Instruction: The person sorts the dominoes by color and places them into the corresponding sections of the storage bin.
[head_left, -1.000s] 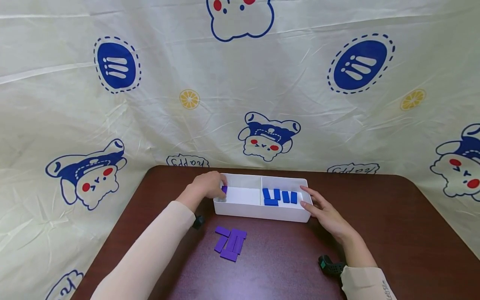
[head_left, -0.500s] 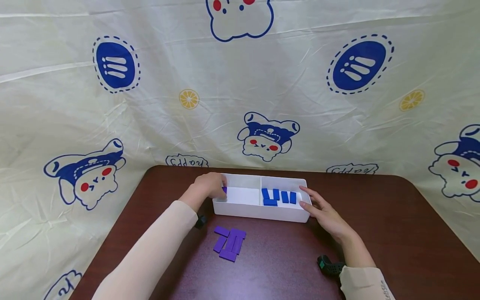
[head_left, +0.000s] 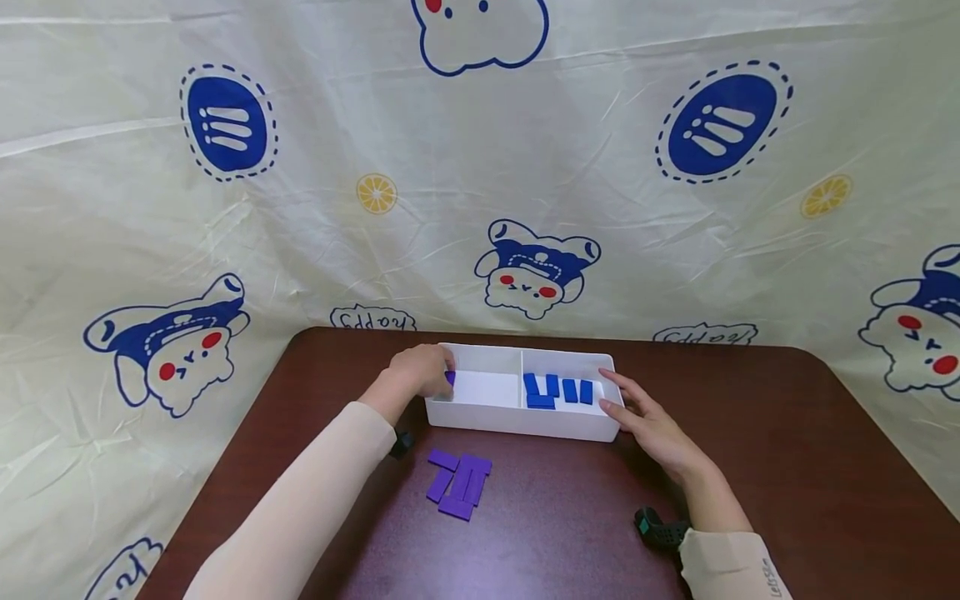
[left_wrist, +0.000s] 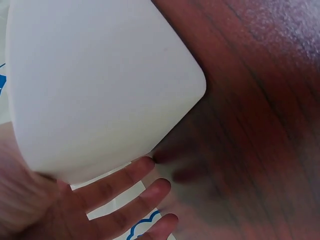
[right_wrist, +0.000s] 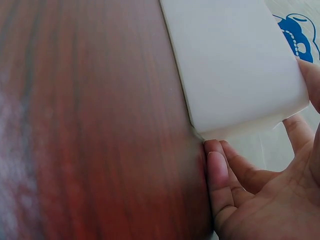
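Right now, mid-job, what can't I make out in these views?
Head view: part of one purple piece, hidden by the left hand.
Left wrist view: the inside of the white box, hidden by its outer wall.
Right wrist view: the blue pieces, hidden by the box's wall.

A screened-off tabletop workspace, wider room unclear: dark wood-grain table [head_left: 570, 521] before a creased, cartoon-printed sheet [head_left: 480, 150]

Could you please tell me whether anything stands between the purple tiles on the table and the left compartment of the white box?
Only the box's front wall separates the purple tiles from the left compartment; nothing else visible intervenes.
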